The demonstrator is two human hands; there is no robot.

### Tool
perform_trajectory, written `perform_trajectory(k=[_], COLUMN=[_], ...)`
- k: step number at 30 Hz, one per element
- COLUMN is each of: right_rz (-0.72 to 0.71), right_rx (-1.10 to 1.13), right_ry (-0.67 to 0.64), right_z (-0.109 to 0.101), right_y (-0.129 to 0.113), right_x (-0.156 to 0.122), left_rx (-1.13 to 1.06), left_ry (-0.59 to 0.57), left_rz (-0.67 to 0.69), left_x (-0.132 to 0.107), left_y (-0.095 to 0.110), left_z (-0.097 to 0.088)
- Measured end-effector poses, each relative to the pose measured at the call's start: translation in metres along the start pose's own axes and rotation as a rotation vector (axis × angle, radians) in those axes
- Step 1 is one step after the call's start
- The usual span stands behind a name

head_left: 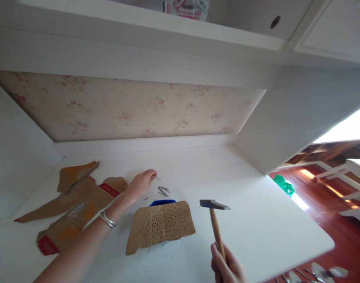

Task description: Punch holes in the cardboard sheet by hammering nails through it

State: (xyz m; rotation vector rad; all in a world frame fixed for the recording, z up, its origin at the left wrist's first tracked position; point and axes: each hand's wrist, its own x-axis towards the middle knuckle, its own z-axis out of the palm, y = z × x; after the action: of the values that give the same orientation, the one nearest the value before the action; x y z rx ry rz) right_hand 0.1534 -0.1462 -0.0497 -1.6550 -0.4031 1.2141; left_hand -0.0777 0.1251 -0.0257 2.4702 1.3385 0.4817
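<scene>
My left hand (144, 181) is closed in a pinch on a thin nail (158, 179), above the white desktop. Just in front of it lies a small pile of loose nails (163, 191). My right hand (227, 265) is wrapped round the wooden handle of a hammer (215, 226), its metal head raised and pointing away from me. Between my hands rests a piece of brown cardboard (165, 222) dotted with many small holes. A blue object (162, 202) sticks out from under its far edge; the rest of that object is hidden.
Torn cardboard pieces (79, 208) lie at the left on the white desktop (256, 220). A shelf (138, 23) overhangs the back, and a side panel (274, 118) stands at the right. Beyond the desk's right edge are a green bag-like thing (283, 185) and a reddish floor (315, 220).
</scene>
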Motion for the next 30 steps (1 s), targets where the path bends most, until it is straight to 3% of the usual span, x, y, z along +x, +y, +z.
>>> perform_trajectory(k=[4,7,12,18,30], right_rz=[0.014,0.002,-0.006,-0.017,-0.065], right_rx=[-0.033,-0.030,-0.063,-0.103,-0.123], right_ry=[-0.051,-0.072,-0.105,-0.111,-0.115], right_z=[0.006,0.010,0.014,0.013,0.010], right_y=[-0.008,-0.014,-0.019,-0.017,-0.019], right_x=[-0.003,-0.005,-0.008,-0.007,-0.007], left_rx=[-0.070,-0.117,-0.168,-0.134,-0.027], left_ry=[0.144,0.173,0.165,0.133,0.095], left_rz=[0.027,0.107,0.343,0.385,0.419], left_x=[-0.026,-0.047,-0.066,-0.067,-0.070], left_y=[0.025,0.055,0.095,0.100,0.103], left_z=[-0.023,-0.038,-0.037,-0.017,-0.011])
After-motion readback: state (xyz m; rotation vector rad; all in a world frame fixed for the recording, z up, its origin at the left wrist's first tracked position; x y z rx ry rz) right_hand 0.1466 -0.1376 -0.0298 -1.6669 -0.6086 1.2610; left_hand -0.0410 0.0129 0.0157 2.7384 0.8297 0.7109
